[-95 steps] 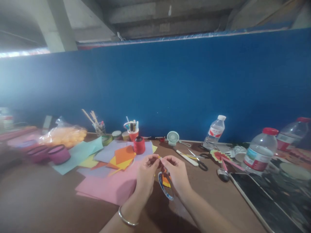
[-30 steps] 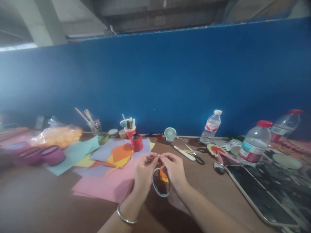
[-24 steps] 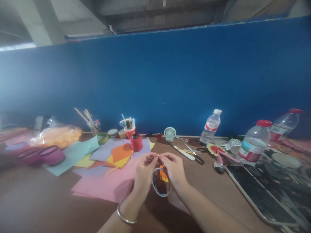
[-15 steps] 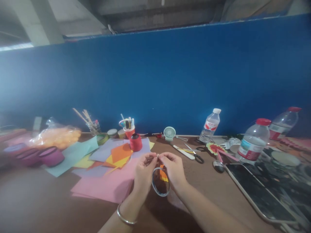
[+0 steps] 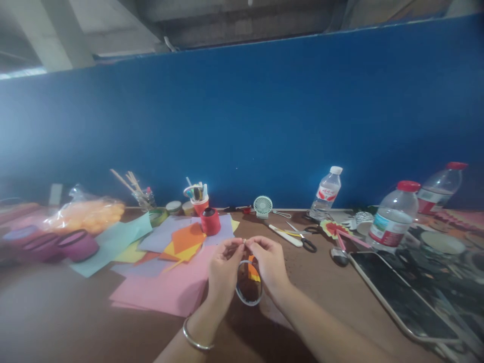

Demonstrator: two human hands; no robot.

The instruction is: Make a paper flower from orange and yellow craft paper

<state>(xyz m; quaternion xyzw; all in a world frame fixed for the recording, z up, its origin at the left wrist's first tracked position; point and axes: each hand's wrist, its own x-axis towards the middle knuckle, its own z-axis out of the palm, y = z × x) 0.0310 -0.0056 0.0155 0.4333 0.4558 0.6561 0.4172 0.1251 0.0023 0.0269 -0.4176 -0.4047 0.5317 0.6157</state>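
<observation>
Two bare hands meet at the lower centre of the frame, working close together above a brown tabletop (image 5: 317, 302). Left hand (image 5: 223, 267): thumb and forefinger pinched on a small pale piece (image 5: 244, 241), material too small to determine; remaining fingers curled. Right hand (image 5: 269, 259): thumb and forefinger pinched on the same piece from the opposite side, fingertips of both hands nearly touching. One thin white-and-blue ring (image 5: 248, 303) hangs directly below the fingertips, its upper right edge against the right hand; the means of support cannot be made out. An orange paper piece with a yellow edge (image 5: 253, 270) shows through the ring's upper right part; whether it is held or lying cannot be determined. A rounded silver metal bangle (image 5: 194, 340) encircles the left wrist.

Left of centre, pink paper sheets (image 5: 162, 287) lie flat near the left hand. Beyond them, a red thread cone with a black top (image 5: 210, 223) stands upright on lilac paper (image 5: 227, 229). Right of centre, black-handled metal scissors (image 5: 309, 245) lie beside a long white-handled tool (image 5: 285, 236). At lower right, a dark rectangular slab with a pale border (image 5: 403, 292) lies flat.
</observation>
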